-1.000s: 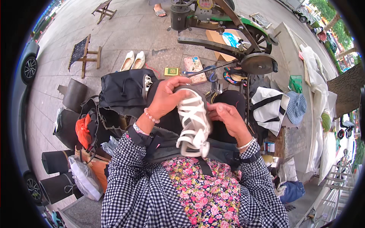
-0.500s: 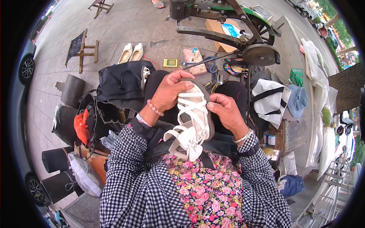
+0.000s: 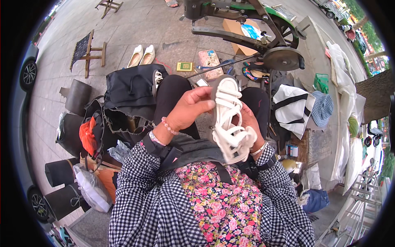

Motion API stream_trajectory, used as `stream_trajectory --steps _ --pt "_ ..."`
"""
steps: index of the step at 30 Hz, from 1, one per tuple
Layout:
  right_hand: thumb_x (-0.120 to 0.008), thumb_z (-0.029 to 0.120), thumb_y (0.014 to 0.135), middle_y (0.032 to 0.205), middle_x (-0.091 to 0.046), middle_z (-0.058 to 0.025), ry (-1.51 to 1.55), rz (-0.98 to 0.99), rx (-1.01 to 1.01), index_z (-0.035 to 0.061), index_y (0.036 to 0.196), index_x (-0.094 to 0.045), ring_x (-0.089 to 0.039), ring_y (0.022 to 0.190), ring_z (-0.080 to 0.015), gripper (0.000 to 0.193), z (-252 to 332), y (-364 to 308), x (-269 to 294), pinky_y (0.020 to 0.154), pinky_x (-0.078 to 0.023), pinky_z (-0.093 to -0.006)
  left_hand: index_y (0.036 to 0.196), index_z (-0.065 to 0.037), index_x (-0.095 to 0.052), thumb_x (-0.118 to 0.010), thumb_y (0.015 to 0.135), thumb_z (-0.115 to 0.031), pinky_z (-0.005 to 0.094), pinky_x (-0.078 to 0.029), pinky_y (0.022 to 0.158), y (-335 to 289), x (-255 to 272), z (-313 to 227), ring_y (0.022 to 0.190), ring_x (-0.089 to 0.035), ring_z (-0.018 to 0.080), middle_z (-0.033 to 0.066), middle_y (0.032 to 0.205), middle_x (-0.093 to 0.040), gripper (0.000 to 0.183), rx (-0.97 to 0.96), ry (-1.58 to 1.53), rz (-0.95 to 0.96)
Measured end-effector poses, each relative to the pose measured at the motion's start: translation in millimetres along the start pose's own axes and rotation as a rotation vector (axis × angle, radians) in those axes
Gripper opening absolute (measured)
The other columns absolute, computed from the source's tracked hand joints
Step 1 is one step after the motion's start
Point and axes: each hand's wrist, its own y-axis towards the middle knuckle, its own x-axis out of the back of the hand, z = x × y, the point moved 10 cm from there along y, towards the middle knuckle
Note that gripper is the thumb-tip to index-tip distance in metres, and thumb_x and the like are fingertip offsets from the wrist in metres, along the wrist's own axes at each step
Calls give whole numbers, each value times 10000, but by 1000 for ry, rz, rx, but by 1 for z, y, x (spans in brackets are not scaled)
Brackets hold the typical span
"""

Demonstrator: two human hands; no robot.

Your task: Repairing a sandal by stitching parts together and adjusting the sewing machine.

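Observation:
A white strappy sandal (image 3: 228,108) with a grey sole is held up over my lap, toe away from me and tilted. Its heel end, with a bow, is smeared by motion. My right hand (image 3: 250,122) grips it from behind and the right, with part of the fingers hidden by the straps. My left hand (image 3: 190,110) is closed at the sole's left edge near the toe, thumb and fingertips against it. Under the sandal, a dark apron cloth (image 3: 193,149) lies across my lap.
Ahead stands a hand-cranked sewing machine (image 3: 242,37). White flat shoes (image 3: 141,56), a yellow-green box (image 3: 184,66) and a pink box (image 3: 210,64) lie on the pavement. Black bags (image 3: 131,88) sit left, a white bag (image 3: 290,108) right. A folding stool (image 3: 84,51) stands far left.
The sandal has shifted right and turned, its toe now leaning right and its left sole edge showing. My right hand has gone from its right edge to behind it. My left hand has slid down the edge.

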Motion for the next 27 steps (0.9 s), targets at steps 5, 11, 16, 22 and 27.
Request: stream_trajectory --steps 5,11,16,22,27 --pt "-560 143 852 1016 -603 -96 31 85 5 13 1107 -513 -614 880 -176 290 -3 -3 -3 775 -530 -313 1115 20 -525 -614 773 -20 246 -437 824 -2 -15 -17 926 -544 103 46 1041 -584 356 -142 252 -3" --pt "-588 148 830 1038 -596 -106 157 177 -71 18 1138 -499 -621 874 -195 346 -16 2 3 738 -548 -335 1041 31 -574 -613 774 -17 240 -448 800 -2 -13 -16 866 -566 103 53 957 -619 274 -142 297 -45" --pt "-596 159 822 1068 -588 -108 157 196 -28 24 1172 -474 -612 915 -206 395 4 -24 -39 785 -535 -345 1036 30 -578 -603 791 -28 236 -454 770 -3 -12 -15 835 -567 97 53 947 -623 253 -147 289 -58" --pt "-619 210 807 1106 -570 -109 169 187 -46 35 1208 -447 -596 957 -210 470 -2 -21 -29 829 -512 -346 1042 28 -574 -595 811 -49 242 -462 750 -1 -9 -9 835 -568 100 57 945 -622 244 -135 191 -44" --pt "-649 260 781 1123 -558 -104 163 165 -17 31 1211 -439 -592 956 -199 530 -6 -13 -17 836 -503 -327 1069 21 -557 -585 823 -62 248 -472 730 1 0 2 841 -579 114 64 979 -615 260 -125 34 -101"
